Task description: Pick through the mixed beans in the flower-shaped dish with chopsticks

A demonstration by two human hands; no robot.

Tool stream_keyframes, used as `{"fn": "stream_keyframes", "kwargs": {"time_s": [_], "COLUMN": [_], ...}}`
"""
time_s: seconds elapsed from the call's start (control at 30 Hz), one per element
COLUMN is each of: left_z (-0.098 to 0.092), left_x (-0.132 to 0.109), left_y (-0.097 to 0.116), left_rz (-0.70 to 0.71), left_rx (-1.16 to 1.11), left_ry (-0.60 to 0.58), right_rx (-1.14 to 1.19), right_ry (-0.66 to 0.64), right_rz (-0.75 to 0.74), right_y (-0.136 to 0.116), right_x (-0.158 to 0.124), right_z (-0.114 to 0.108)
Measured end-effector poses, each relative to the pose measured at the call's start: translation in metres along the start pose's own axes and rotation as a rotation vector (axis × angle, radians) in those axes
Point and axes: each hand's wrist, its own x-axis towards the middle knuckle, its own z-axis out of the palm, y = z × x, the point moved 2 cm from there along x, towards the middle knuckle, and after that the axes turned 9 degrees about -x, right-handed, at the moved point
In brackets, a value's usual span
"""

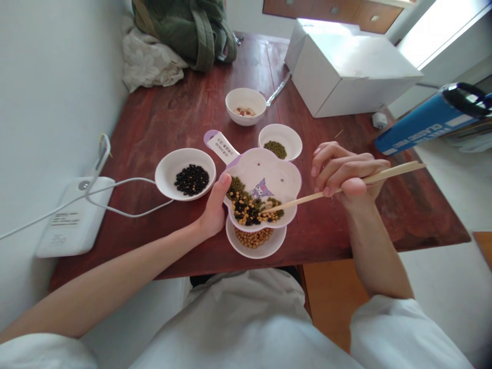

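My left hand (216, 207) grips the left rim of a flower-shaped bowl (282, 174), white with a purple edge and a cartoon figure inside. The bowl is tilted toward me, and mixed beans (248, 209) in black, yellow and green lie along its near side. In my right hand (348, 171) is a pair of chopsticks (395, 172), whose tips reach into the beans. Partly hidden under the flower-shaped bowl stands a white bowl of yellow soybeans (253, 238). Black beans (192, 179) fill part of the bowl to the left.
Behind are a bowl of green mung beans (275, 148) and a bowl with pale and brown bits (245, 111). A white box (346, 66), blue bottle (430, 120), green bag (192, 31) and white power bank (75, 218) with a cable surround the work area.
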Motion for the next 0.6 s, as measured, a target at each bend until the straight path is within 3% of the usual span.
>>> {"fn": "stream_keyframes", "kwargs": {"time_s": [0.33,0.6], "left_z": [0.0051,0.0018], "left_x": [-0.0013,0.0], "left_y": [0.0008,-0.0003], "left_rz": [-0.013,0.004], "left_rx": [0.026,0.012], "left_ry": [-0.073,-0.056], "right_rx": [0.036,0.045], "right_ry": [-0.048,0.005], "right_rz": [-0.026,-0.006], "right_y": [0.0041,0.0047], "right_x": [-0.0012,0.0019], "right_z": [0.0031,0.0007]}}
